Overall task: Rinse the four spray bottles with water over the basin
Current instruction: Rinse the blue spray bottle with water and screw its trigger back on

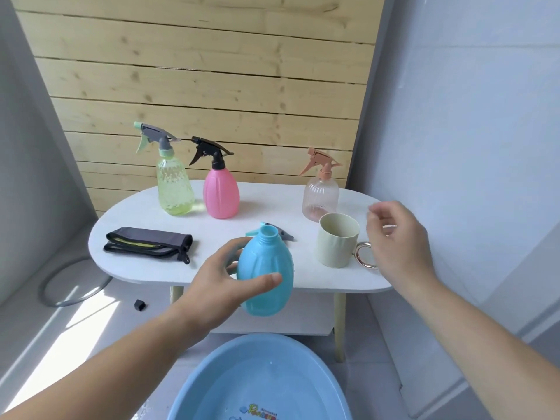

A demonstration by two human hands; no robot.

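Shallow water lies in the blue basin [194, 381] below the front edge of the desk [136, 213], where the left grip [216, 286] clasps the capless, ribbed blue bottle [268, 268]; the right grip [400, 241] hovers loose-fingered, holding nothing.

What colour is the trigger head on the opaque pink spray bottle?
Black trigger head on pink bottle; head view.

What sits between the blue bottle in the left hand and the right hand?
In the head view, a cream mug with a gold handle stands on the white table between the blue bottle and the right hand; its handle faces that hand.
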